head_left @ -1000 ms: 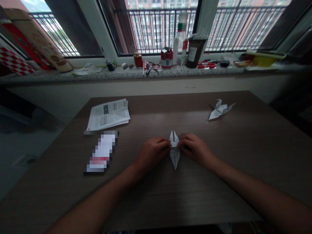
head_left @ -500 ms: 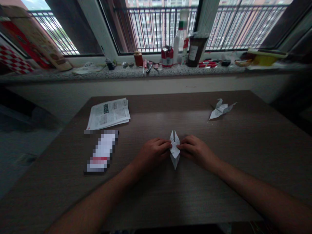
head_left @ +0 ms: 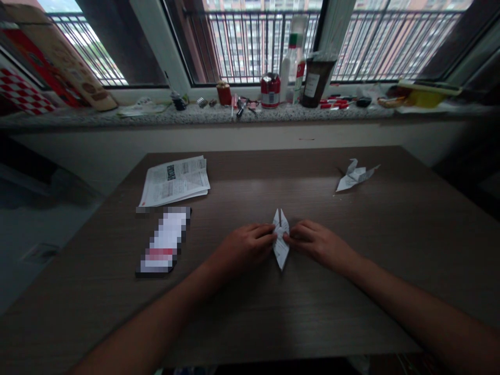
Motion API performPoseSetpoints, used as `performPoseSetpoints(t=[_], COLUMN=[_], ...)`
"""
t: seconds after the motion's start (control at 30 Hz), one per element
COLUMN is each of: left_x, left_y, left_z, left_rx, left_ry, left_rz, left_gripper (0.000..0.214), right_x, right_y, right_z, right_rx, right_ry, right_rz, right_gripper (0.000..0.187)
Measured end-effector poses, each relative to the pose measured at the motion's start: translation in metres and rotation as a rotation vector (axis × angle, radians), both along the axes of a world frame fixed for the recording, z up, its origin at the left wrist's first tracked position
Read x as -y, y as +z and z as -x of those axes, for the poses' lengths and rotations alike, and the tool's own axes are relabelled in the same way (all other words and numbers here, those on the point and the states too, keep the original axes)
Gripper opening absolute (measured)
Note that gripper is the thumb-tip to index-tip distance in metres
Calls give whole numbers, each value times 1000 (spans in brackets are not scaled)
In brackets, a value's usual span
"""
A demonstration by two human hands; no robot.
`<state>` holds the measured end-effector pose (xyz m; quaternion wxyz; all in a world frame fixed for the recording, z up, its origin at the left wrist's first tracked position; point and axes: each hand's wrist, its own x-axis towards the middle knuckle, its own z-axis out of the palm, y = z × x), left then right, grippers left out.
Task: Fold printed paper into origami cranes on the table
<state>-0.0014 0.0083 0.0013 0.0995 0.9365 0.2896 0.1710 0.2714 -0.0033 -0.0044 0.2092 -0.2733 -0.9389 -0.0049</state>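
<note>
Pinching the paper point(head_left: 281, 249) lying flat at the middle of the counter point(head_left: 250, 317), left hand point(head_left: 245, 246) & right hand point(head_left: 317, 244) are both grasping its sides w/ fingertips. Uneven pressure is probably risking a crooked crease or a tear.

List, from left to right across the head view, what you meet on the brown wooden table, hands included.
stack of printed newspaper sheets → left hand → small white folded paper piece, pinched by the fingers of both hands → right hand → white folded paper figure towards the table's far right
</note>
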Motion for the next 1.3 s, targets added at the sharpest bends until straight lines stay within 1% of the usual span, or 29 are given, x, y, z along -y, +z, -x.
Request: performPoseSetpoints(t=[0.1,0.27,0.37,0.43,0.6,0.73,0.9,1.03,1.2,1.3], left_x=[7,18,19,19,14,6,0,4,13,19], left_y=[5,11,11,11,9,5,2,6,15,14], left_z=[-2,-8,-12,-13,-9,0,7,7,3,0], left_rx=[-5,-23,-40,-47,-68,-97,-114,-125,-215,-233], left_ry=[37,80,81,88,118,92,38,15,15,20], left_rz=[38,44,42,20,-59,-110,-82,-101,-97,-113], left_gripper=[35,66,75,70,46,30,30,29,32,32], right_x=[-1,-1,0,2,2,0,-4,-4,-5,-6], right_y=[-2,-3,-1,1,2,3,-1,-3,0,2], right_z=[-2,-7,-8,-6,-5,-8,-12,-13,-13,-12], right_rx=[-11,34,59,66,64,42,41,14,7,18], right_ry=[-5,25,14,-11,-55,-20,31,55,84,79], right_rz=[19,34,63,71,114,140,225,284,274,278], right_gripper=[27,33,35,35,39,49,51,50,50,48])
